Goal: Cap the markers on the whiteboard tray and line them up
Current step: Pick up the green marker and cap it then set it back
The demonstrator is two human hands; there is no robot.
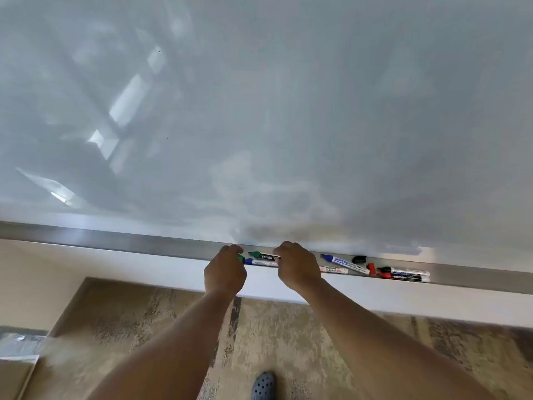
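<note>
both hands at the tray, markers between them

fingers of the left hand (225, 272) curl down over the metal tray (115, 241), closed on something green (240, 257) that shows just at their tips; whether it is a cap or a marker end i cannot tell. fingers of the right hand (297, 268) curl down too, covering the right ends of two markers, and whether they pinch either one is hidden. between the hands lie a green-capped marker (264, 255) marked camlin and, nearer the tray's front lip, a blue-capped marker (259, 262), side by side. right of the right hand a blue marker (344, 262) lies slanted, then a loose black cap (359, 258), a red cap (372, 268), and two more markers (403, 274) stacked close. above stands the whiteboard (259, 111).
</note>
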